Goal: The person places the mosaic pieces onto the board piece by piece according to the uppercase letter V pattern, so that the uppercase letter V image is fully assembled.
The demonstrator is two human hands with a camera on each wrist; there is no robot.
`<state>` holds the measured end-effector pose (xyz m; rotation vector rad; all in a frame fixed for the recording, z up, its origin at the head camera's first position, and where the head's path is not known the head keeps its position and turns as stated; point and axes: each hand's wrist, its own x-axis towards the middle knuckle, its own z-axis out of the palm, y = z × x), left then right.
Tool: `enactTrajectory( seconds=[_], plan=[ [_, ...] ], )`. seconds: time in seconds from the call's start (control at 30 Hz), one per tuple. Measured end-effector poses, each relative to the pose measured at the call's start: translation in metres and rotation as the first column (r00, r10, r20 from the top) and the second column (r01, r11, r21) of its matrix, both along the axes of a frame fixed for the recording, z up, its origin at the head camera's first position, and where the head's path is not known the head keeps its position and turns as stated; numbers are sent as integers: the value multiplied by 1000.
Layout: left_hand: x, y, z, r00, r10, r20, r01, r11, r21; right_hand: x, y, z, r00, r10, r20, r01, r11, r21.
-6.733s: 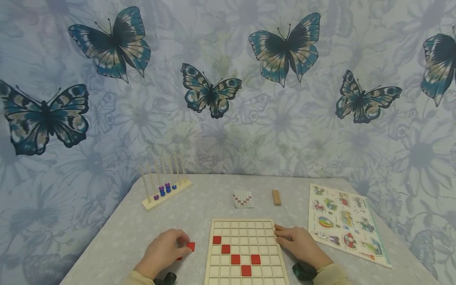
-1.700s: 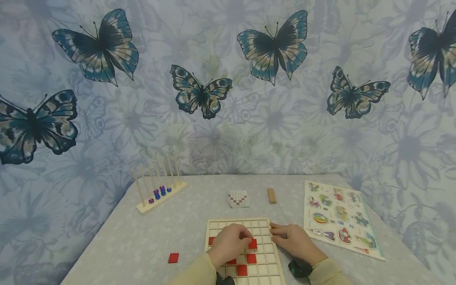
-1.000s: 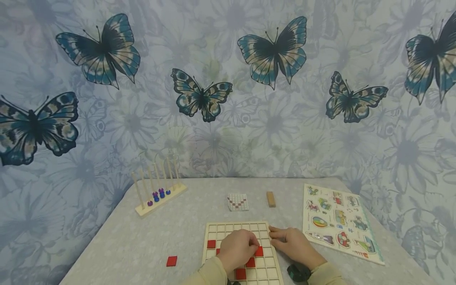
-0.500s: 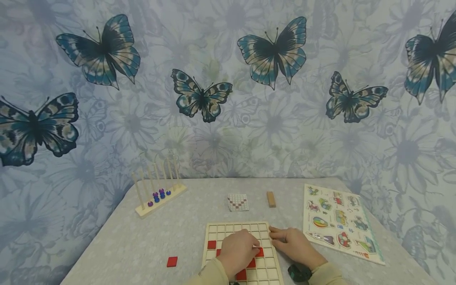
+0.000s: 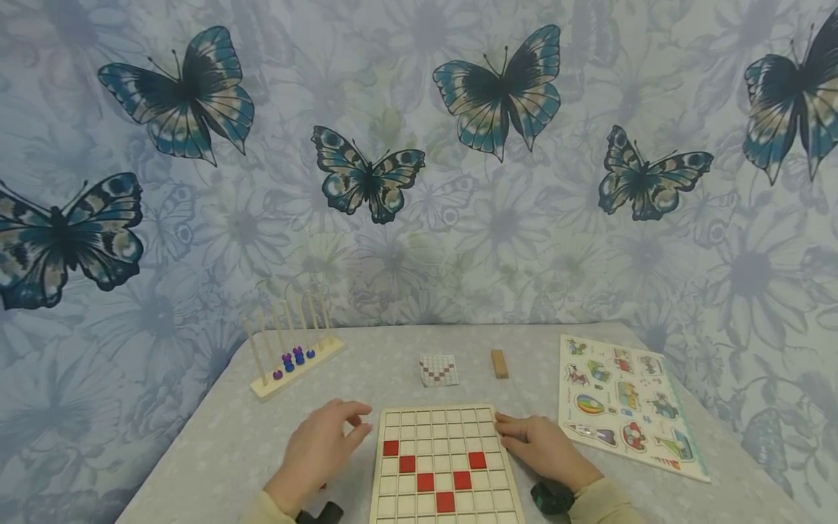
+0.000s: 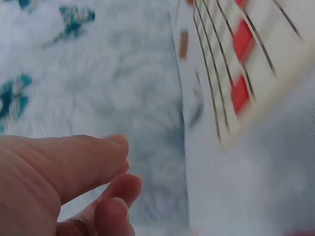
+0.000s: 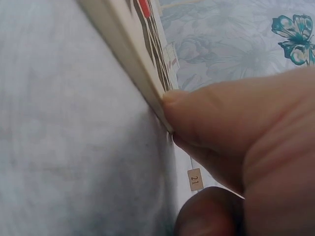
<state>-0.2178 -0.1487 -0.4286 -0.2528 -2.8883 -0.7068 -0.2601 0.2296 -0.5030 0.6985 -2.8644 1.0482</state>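
Observation:
A pale wooden grid board (image 5: 435, 427) lies flat before me, with several red square tiles (image 5: 425, 482) set in its cells in a V shape. My left hand (image 5: 321, 447) hovers over the table beyond the board's left edge, thumb and fingers apart and holding nothing. Below that wrist, a loose red tile (image 5: 324, 486) is almost wholly hidden. My right hand (image 5: 543, 447) rests against the board's right edge near the far corner. In the right wrist view, the thumb (image 7: 192, 110) touches the board's side edge (image 7: 133, 64).
Behind the board lie a small card with a V pattern (image 5: 439, 370) and a wooden block (image 5: 500, 364). A peg stand with purple and blue beads (image 5: 297, 370) is at the back left. On the right lies a picture puzzle board (image 5: 628, 407).
My left hand has let go of a red tile, now in the V's right arm, and moved left off the board. My right hand has stayed at the board's edge.

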Motion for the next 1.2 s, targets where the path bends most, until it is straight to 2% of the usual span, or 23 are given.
enactTrajectory(
  seconds=[0.1,0.17,0.27,0.33,0.53,0.77,1.03,1.1,1.2],
  plan=[
    [-1,-40,-13,992,102,68,-103,995,4,0,-1,0,1000,-3,4,3,1000,1],
    [-2,-62,-23,983,135,122,-139,990,25,0,-1,1,1000,-5,9,5,1000,4],
    [-3,-83,-36,966,154,209,-173,982,72,0,0,2,1000,-7,23,7,1000,0],
    [-4,-90,-43,958,150,244,-177,979,97,-1,1,2,1000,-11,22,11,1000,-1],
    [-1,-90,-50,958,86,272,-113,990,85,-1,0,-1,999,-40,18,40,999,-8],
    [6,-87,-51,962,60,267,-89,991,96,2,0,-3,997,-73,19,73,997,-8],
    [9,-91,-54,967,-71,244,34,988,151,4,-2,0,997,-77,29,77,997,-18],
    [10,-90,-55,969,-68,238,34,989,145,3,-1,-1,997,-77,26,78,997,-14],
    [10,-89,-54,973,4,231,-30,994,107,3,-1,-2,997,-68,23,68,998,-12]
  ],
)
